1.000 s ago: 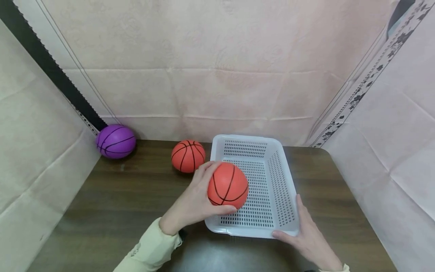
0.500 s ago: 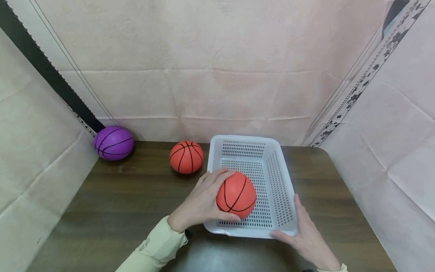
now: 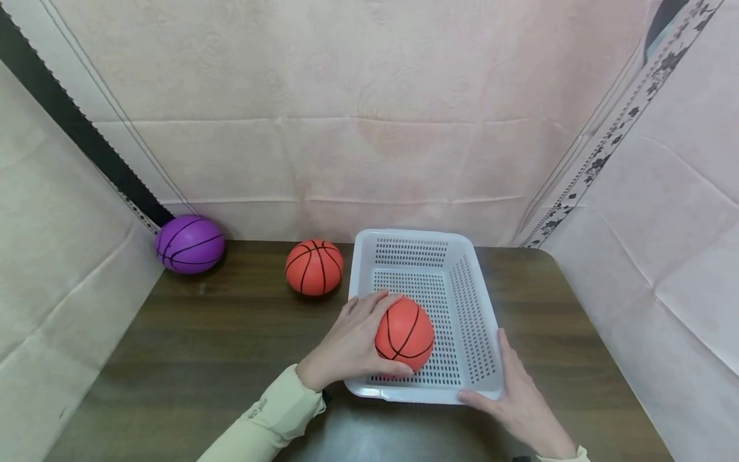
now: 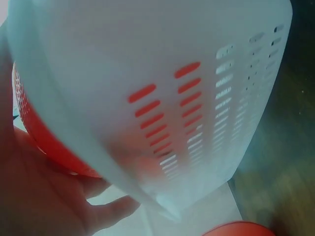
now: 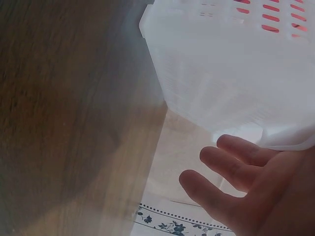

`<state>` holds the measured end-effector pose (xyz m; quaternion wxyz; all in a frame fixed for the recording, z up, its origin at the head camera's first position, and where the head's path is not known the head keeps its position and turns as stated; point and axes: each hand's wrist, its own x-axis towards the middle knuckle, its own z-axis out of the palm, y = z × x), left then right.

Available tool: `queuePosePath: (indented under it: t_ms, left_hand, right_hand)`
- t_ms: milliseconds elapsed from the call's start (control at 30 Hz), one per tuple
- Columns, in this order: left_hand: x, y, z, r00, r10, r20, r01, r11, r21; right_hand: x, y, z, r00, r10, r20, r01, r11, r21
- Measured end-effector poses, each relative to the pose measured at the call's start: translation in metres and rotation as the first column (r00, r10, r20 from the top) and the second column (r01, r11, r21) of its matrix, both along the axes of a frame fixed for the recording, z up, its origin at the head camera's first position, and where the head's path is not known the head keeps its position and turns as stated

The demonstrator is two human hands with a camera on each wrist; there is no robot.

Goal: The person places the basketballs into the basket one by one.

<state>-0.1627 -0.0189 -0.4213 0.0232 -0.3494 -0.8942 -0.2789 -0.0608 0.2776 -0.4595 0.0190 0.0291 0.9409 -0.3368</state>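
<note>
My left hand [image 3: 360, 340] grips an orange-red toy basketball [image 3: 405, 337] inside the near left part of a white perforated plastic basket [image 3: 484, 301]. Its thumb lies on the near side of the ball and the fingers on the far left side. Through the slots of the basket wall [image 4: 98, 59], the left wrist view shows the ball's red. Along the basket's near right corner lies my right hand [image 3: 522, 398], the thumb at the front rim. In the right wrist view, the right hand's fingers [image 5: 211, 194] are extended and spread beside the basket wall, not curled round it.
A second orange-red basketball [image 3: 314, 267] rests on the dark wooden table [image 3: 231, 346], left of the basket. Farther left, a purple basketball [image 3: 190, 244] sits by the back left corner. Pale cloth walls [image 3: 346, 160] close off the back and both sides.
My left hand has carried the held basketball right and downward into the basket, then slowed. The right hand has stayed at the basket's corner. The whole view has shifted slightly.
</note>
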Motion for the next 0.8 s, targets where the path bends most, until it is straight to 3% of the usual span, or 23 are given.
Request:
queuePosePath:
  t_ms: [367, 800]
  left_hand:
    - [0.000, 0.014, -0.009, 0.999, -0.010, 0.031, 0.013, 0.995, -0.098]
    - [0.003, 0.016, -0.014, 0.999, -0.026, 0.036, 0.030, 0.993, -0.116]
  right_hand:
    - [0.000, 0.000, -0.001, 0.999, 0.018, -0.050, -0.018, 1.000, 0.005]
    - [0.001, 0.001, 0.000, 0.999, 0.013, -0.038, -0.013, 1.000, 0.003]
